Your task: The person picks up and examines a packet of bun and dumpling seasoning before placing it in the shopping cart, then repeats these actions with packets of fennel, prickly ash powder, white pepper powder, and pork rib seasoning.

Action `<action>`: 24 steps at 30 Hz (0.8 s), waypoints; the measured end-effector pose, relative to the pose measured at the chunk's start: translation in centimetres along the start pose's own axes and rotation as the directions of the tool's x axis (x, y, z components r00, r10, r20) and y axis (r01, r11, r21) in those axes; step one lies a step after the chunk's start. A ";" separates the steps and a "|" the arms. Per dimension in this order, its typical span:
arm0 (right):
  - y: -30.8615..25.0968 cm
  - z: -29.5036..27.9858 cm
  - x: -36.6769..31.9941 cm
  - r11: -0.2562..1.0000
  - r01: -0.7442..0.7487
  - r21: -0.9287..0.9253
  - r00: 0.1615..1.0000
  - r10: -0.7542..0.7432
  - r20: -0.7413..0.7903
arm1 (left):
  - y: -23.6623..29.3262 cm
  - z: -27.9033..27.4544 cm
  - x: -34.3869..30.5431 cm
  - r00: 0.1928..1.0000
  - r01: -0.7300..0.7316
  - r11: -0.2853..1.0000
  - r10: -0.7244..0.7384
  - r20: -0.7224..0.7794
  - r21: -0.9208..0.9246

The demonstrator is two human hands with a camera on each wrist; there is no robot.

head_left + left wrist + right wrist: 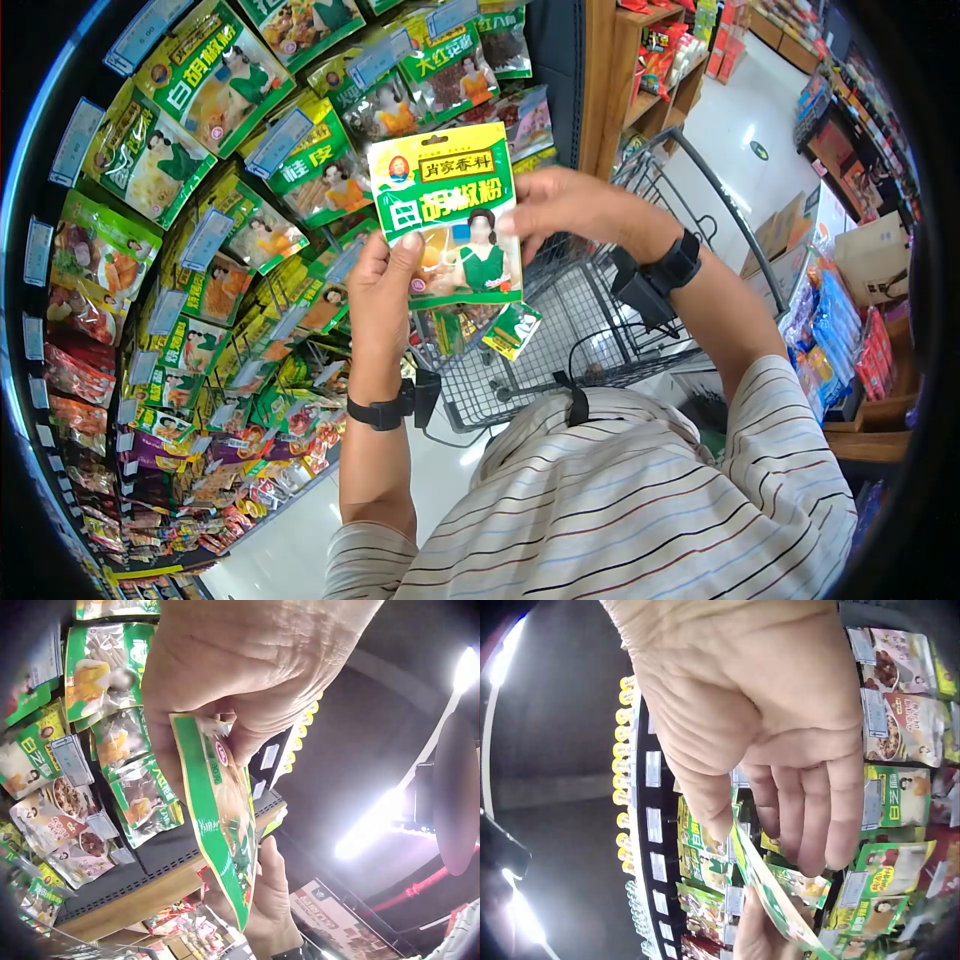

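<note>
A green and yellow seasoning packet [455, 265] faces up in the head view. My left hand [378, 290] holds its left edge, thumb across the front. At the packet's right edge is my right hand [585, 210], slightly blurred. The left wrist view has the packet [214, 817] nearly edge-on below my left hand [247, 667]. In the right wrist view, the thumb of my right hand [757, 712] meets the packet's edge [769, 885], while its fingers extend loosely behind, apart from the packet.
Shelves of hanging packets [180, 165] line the left side. Under my hands stands a wire shopping cart [500, 385] with a small green packet [513, 330] in it. Wooden shelving [600, 90] is ahead, and bagged goods [835, 330] are at the right.
</note>
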State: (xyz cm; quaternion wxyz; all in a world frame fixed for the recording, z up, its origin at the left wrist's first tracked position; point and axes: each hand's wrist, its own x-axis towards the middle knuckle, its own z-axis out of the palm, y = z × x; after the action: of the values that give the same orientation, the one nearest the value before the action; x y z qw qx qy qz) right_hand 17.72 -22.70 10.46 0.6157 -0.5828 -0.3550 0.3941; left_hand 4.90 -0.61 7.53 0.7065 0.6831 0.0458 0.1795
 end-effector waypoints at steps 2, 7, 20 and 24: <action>1.0 -0.4 0.6 0.999 -0.035 -0.010 0.999 0.036 0.017 | 0.3 0.2 0.3 1.000 0.001 1.000 -0.001 0.027 0.027; -0.1 -0.9 0.5 0.998 0.037 -0.054 0.997 -0.041 -0.067 | 1.1 1.5 0.6 0.993 0.021 0.997 -0.012 0.115 -0.077; -2.2 0.0 -0.6 0.976 0.196 -0.093 0.971 -0.207 -0.119 | 3.0 3.0 1.7 0.996 -0.014 1.000 0.013 0.083 0.016; -1.9 -0.9 0.0 0.981 0.148 -0.122 0.975 -0.165 -0.147 | 4.2 3.7 2.0 0.994 -0.087 0.996 0.086 0.060 0.001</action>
State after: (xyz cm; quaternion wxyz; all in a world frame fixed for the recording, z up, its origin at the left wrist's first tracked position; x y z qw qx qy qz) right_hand 18.68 -23.18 12.33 0.6375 -0.6152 -0.3719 0.2772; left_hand 7.11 -3.49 12.20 0.6979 0.6907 -0.0048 0.1892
